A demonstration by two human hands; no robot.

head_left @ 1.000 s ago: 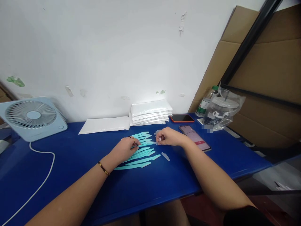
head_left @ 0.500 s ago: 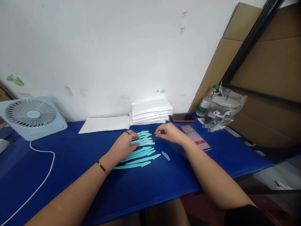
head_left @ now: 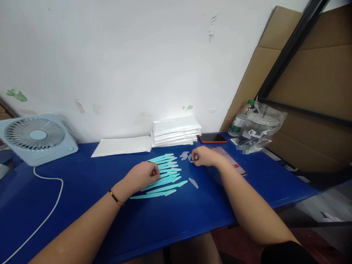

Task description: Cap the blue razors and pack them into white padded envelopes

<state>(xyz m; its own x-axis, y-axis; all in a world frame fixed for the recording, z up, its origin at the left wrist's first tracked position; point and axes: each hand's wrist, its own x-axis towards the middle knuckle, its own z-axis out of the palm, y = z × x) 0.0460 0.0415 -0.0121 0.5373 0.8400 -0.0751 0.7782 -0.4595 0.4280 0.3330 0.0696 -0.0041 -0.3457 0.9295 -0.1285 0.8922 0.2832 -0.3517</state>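
Several turquoise eyebrow razors (head_left: 166, 188) lie side by side on the blue table, their handles toward the left. Over the handles rests my left hand (head_left: 144, 175), thumb and fingers drawn together; whatever is in the pinch is hidden. My right hand (head_left: 205, 157) is closed in a pinch at a small clear plastic blade cap (head_left: 191, 161), just right of the razors. Beside its fingertips several more clear caps (head_left: 184, 156) form a small pile. One separate cap (head_left: 193, 183) lies nearer me, to the right of the razor tips.
White padded envelopes (head_left: 176, 128) are stacked against the wall, with another envelope (head_left: 121, 146) flat to their left. Two phones, one orange-edged (head_left: 212, 138) and one lit (head_left: 238, 167), lie right. A fan (head_left: 38, 137) stands left; a bottle (head_left: 238, 123) and bagged cup (head_left: 258, 126) stand right.
My right hand has shifted right, uncovering the pile of clear caps. My left hand has drawn back slightly left and down, its fingers now curled together rather than spread over the razors.
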